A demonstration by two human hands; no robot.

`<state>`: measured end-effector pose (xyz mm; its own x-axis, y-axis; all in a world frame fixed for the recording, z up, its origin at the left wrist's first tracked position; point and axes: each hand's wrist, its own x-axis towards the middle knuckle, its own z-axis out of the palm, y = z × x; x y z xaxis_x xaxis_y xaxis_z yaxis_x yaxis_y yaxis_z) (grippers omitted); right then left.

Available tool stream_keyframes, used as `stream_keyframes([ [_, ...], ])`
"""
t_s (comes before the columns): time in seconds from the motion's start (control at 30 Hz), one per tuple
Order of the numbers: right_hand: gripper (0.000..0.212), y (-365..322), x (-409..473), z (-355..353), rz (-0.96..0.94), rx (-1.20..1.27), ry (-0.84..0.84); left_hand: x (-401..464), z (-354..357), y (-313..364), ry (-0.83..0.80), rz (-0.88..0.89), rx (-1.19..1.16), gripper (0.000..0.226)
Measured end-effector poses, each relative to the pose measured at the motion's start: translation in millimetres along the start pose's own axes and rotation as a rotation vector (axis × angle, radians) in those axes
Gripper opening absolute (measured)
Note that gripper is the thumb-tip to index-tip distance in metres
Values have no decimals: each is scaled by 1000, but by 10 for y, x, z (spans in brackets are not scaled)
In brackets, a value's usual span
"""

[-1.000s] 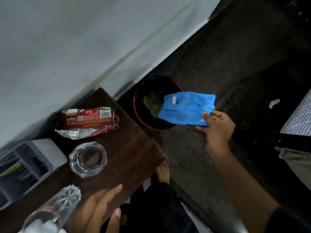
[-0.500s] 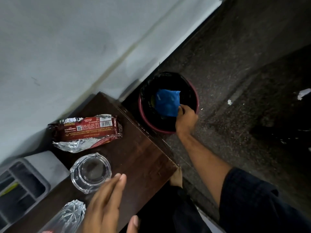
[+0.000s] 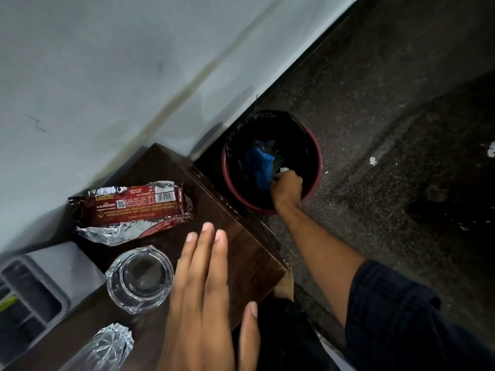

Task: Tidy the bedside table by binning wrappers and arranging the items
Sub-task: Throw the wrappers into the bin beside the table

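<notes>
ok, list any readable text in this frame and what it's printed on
"Bourbon": yellow brand label on the red biscuit wrapper lying on the bedside table.
The same wrapper's other white print, barcode digits and QR code: too small and blurred to read.
Blue wrapper in the bin, at the right hand: no text visible.
Glass, grey organiser: no text.

Left hand (image 3: 203,298) flat, its fingers (image 3: 207,253) straight and together; right hand (image 3: 286,187) curled, arm outstretched.
</notes>
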<state>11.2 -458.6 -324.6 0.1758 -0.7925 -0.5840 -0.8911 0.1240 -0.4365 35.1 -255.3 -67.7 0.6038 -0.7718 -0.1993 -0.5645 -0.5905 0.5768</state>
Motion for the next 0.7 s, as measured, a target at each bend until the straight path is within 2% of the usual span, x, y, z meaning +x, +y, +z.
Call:
stream_keyframes([
  [0.2,30,-80,-317,-386,-112,50,8,-59,-129,-20,-108,-104,-138,70],
  [0.3,24,-234,-667,-617,-245,84,26,-138,-228,-129,-102,-154,-146,67],
  [0.4,20,-504,-1069,-723,-397,157,-55,-193,-313,-251,-76,-185,-139,67],
  [0.53,17,-967,-1536,-535,-661,102,-189,-355,-387,-399,-26,-276,-175,67],
  [0.6,29,-1157,-1677,-410,-791,-3,-255,-398,-408,-449,-4,-299,-223,65],
  [0.7,61,-1305,-1814,-225,-950,-346,-282,-451,-444,-575,23,-322,-264,61],
])
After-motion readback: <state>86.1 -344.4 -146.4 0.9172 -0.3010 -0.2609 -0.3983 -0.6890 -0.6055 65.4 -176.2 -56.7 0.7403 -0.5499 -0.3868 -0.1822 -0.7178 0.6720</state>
